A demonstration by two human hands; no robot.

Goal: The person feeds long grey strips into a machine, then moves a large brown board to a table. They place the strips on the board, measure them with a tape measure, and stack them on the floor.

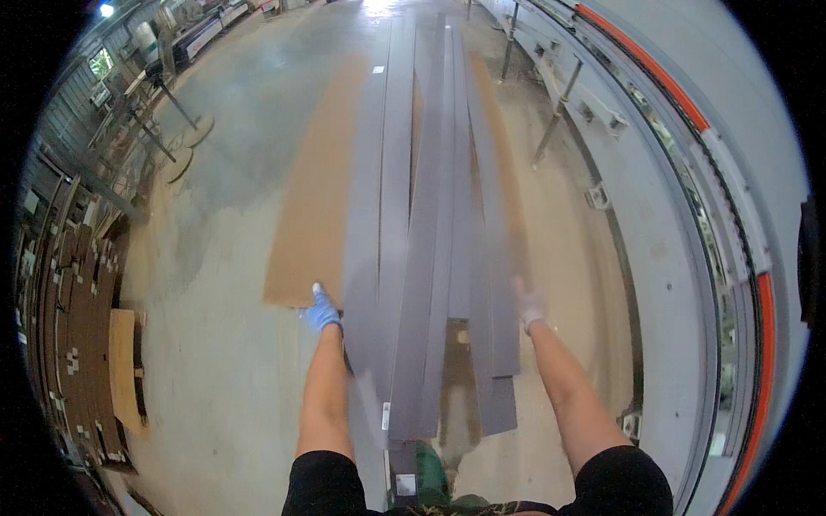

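Note:
My left hand (323, 310), in a blue glove with a pale fingertip, is at the near edge of a brown sheet (314, 198), just left of the grey boards. Its fingers look spread; I cannot tell whether they touch the sheet. A pale glove covers my right hand (531, 308), smeared by motion beside the right edge of the boards. Between my hands several long grey boards (419, 327) lie lengthwise, some overlapping at slight angles. Their near ends are staggered, and one bears a white label (385, 416). The sheet shows on both sides of them.
A long pale machine (671, 284) with orange strips and metal legs runs along the right. Stacked brown boards (77, 335) stand on the left. Round-based stands (196, 132) are at the far left. Concrete floor (206, 344) lies around the boards. Below them is something green (432, 473).

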